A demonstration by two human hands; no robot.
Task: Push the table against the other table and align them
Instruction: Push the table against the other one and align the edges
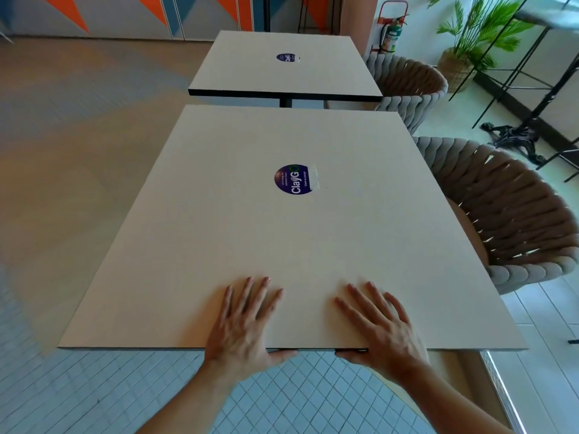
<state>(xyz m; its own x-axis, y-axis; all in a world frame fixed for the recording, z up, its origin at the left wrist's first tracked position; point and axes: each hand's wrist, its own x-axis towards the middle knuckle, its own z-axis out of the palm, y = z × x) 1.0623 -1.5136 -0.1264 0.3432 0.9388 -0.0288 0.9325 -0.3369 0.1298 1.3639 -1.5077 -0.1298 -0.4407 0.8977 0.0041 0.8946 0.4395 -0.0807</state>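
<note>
A square off-white table (219, 233) with a round purple sticker (294, 179) at its centre stands right in front of me. My left hand (247, 321) and my right hand (379, 327) grip its near edge, fingers spread flat on top and thumbs tucked under the rim. Beyond it stands a second matching table (250, 70) with the same kind of sticker. A narrow gap separates the two tabletops, and the far table's black edge and post show in it. The near table's far edge sits slightly left of the other table's edge.
Two woven grey-brown chairs (507, 214) (407, 79) stand along the right side of the tables. A black cast-iron table base (513, 139), a potted palm (470, 42) and a fire extinguisher (391, 36) are further right. Open floor lies to the left.
</note>
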